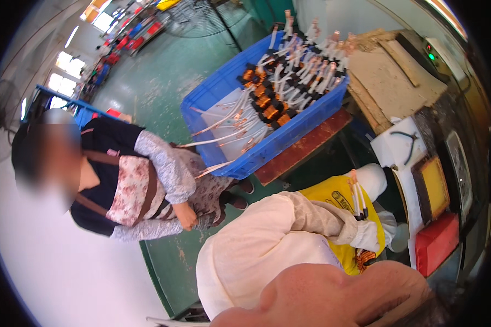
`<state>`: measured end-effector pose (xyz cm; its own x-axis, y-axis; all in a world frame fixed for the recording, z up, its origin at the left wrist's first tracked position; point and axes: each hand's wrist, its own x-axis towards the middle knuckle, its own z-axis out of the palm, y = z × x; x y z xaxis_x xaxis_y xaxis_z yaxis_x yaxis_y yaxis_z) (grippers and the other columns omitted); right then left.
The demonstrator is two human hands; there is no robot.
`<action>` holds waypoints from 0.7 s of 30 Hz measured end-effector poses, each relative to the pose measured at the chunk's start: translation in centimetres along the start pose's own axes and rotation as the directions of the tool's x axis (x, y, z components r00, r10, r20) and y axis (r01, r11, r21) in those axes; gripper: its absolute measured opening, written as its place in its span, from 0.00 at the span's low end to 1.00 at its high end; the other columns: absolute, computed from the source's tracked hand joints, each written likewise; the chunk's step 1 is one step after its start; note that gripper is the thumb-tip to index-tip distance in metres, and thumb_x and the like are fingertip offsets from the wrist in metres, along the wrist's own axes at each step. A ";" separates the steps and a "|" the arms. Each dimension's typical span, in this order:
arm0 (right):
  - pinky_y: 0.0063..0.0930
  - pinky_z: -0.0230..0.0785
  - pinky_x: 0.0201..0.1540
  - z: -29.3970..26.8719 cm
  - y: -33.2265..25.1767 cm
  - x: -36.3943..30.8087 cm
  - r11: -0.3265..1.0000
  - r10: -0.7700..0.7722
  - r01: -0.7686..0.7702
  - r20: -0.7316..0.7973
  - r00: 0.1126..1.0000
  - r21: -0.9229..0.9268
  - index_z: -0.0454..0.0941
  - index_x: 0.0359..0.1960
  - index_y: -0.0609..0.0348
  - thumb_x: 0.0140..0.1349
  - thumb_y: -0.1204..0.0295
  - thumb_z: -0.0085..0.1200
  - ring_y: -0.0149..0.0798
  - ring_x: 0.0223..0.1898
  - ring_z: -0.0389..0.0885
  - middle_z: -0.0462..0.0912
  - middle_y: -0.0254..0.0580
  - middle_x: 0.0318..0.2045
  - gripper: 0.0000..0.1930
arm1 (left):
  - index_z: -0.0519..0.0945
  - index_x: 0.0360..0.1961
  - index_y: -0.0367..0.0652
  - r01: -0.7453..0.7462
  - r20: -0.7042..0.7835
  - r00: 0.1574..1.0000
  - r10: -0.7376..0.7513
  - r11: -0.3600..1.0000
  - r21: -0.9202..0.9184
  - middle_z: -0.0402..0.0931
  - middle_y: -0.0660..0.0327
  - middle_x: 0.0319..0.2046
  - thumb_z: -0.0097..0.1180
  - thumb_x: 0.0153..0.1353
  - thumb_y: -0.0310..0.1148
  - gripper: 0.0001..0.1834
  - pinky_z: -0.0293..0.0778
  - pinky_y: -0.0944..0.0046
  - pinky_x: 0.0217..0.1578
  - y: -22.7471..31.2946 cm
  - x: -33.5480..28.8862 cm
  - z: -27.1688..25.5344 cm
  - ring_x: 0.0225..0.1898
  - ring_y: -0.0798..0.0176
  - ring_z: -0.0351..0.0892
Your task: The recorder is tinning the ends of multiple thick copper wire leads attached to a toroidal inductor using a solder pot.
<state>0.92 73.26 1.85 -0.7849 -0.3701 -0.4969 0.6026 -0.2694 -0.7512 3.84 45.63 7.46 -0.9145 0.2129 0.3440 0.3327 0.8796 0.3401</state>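
Note:
A long cream sleeve runs across the lower middle to my left hand (pixel 365 235) in a white glove. Its fingers appear closed around a coil (pixel 365 258) wound with orange copper wire. White leads (pixel 357 199) with black sleeving and bare copper ends stick out from the hand. Behind lies a yellow apron (pixel 324 191) over my lap. Whitish rounded forms beside the apron are too unclear to name. My right hand cannot be made out.
A blue crate (pixel 297 133) full of similar coils stands on a reddish-brown board (pixel 305 148). At the right, a worn bench holds a red box (pixel 437 243) and a yellow framed pad (pixel 434 182). A co-worker (pixel 142 180) in a floral apron stands at the left.

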 end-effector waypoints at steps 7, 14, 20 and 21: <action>0.42 0.63 0.66 5.7 -1.7 3.7 0.963 0.084 0.016 0.355 0.931 -0.270 0.66 0.62 0.68 0.68 0.67 0.46 0.47 0.59 0.74 0.75 0.54 0.57 0.24 | 0.69 0.12 0.53 0.343 0.510 0.839 -0.191 0.913 -0.222 0.68 0.66 0.10 0.51 0.52 0.25 0.15 0.64 0.59 0.13 -7.0 4.1 36.1 0.11 0.62 0.69; 0.42 0.64 0.66 2.4 -5.6 14.3 0.898 0.140 0.109 0.509 0.849 -0.427 0.67 0.61 0.66 0.68 0.68 0.46 0.47 0.59 0.75 0.76 0.53 0.56 0.23 | 0.71 0.12 0.52 0.367 0.465 0.838 -0.285 0.925 -0.095 0.69 0.66 0.10 0.56 0.49 0.28 0.13 0.65 0.58 0.14 -8.2 1.4 28.6 0.12 0.60 0.70; 0.42 0.65 0.65 -2.3 -6.6 9.6 0.854 0.038 0.239 0.512 0.858 -0.463 0.68 0.60 0.65 0.68 0.69 0.45 0.47 0.58 0.75 0.76 0.52 0.56 0.21 | 0.73 0.12 0.52 0.124 0.109 0.988 -0.113 0.987 -0.101 0.70 0.65 0.11 0.61 0.45 0.31 0.11 0.68 0.58 0.15 -6.2 0.2 27.9 0.13 0.59 0.72; 0.42 0.65 0.65 -3.9 -5.2 8.3 0.857 -0.007 0.245 0.464 0.886 -0.453 0.69 0.60 0.64 0.68 0.69 0.45 0.47 0.58 0.75 0.76 0.52 0.56 0.21 | 0.73 0.12 0.52 0.050 0.154 0.988 -0.030 0.990 -0.132 0.70 0.65 0.11 0.61 0.45 0.31 0.11 0.68 0.58 0.15 -6.5 -0.4 20.6 0.13 0.59 0.72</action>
<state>-9.28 75.04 -0.05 -0.6328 -0.7385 -0.2330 0.2591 0.0817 -0.9624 -2.71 48.56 -12.92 -0.9485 0.2493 0.1953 0.3136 0.8253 0.4695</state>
